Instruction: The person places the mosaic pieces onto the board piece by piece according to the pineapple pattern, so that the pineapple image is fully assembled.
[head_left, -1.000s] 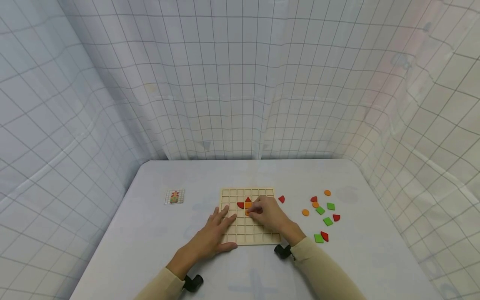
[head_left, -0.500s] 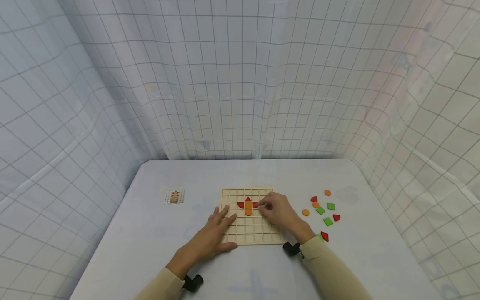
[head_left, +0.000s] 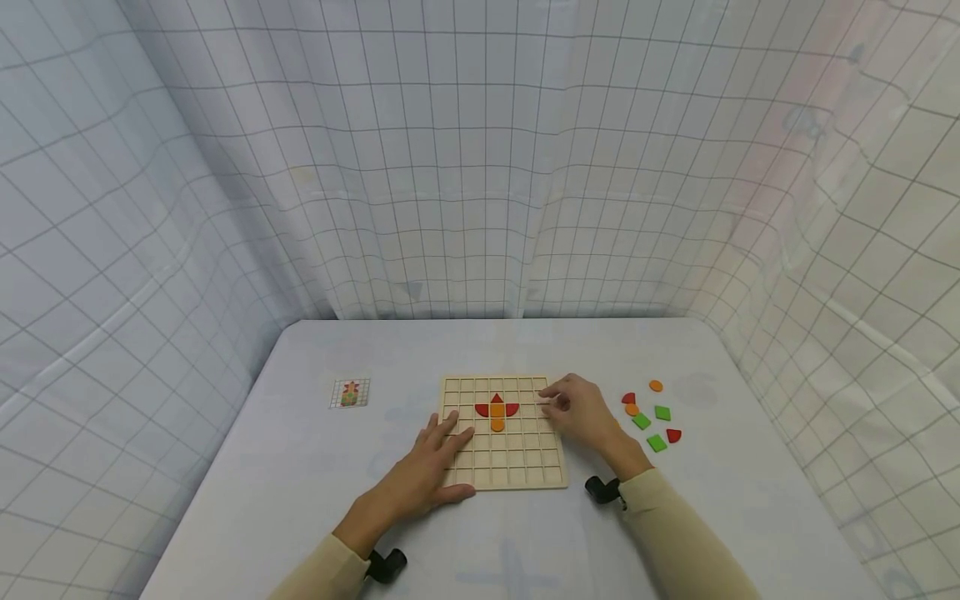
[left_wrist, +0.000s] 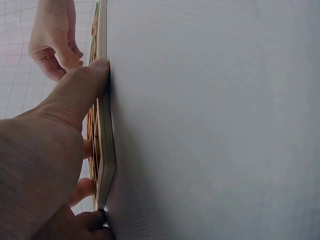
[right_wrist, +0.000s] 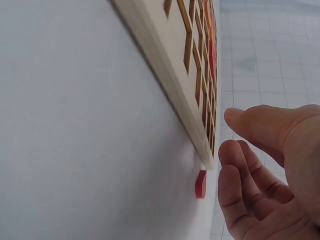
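Note:
My left hand (head_left: 427, 467) lies across the left side of the wooden grid board (head_left: 525, 477), fingers spread and straight. Its thumb (left_wrist: 87, 82) rests along the front edge. On the board, a red triangle (head_left: 497, 398) sits above an orange square (head_left: 497, 410), with a red quarter-circle (head_left: 482, 409) on the left and another quarter-circle (head_left: 512, 409) on the right. Below the square is an orange disc (head_left: 497, 425). My right hand (head_left: 588, 418) hovers at the board's right edge, fingers loosely bent, thumb apart, nothing between them. Close by it, a red piece (right_wrist: 200, 184) lies on the table beside the board corner.
To the right lie loose pieces: green squares (head_left: 657, 442), orange discs (head_left: 656, 386) and red quarter-circles (head_left: 673, 435). A small card (head_left: 349, 393) with a coloured grid pattern lies at the left. White gridded curtains (head_left: 480, 167) enclose the table (head_left: 300, 467).
My right hand has moved right, from the orange disc to the right-hand red quarter-circle, then off it to the board's right edge. My left hand has stayed put.

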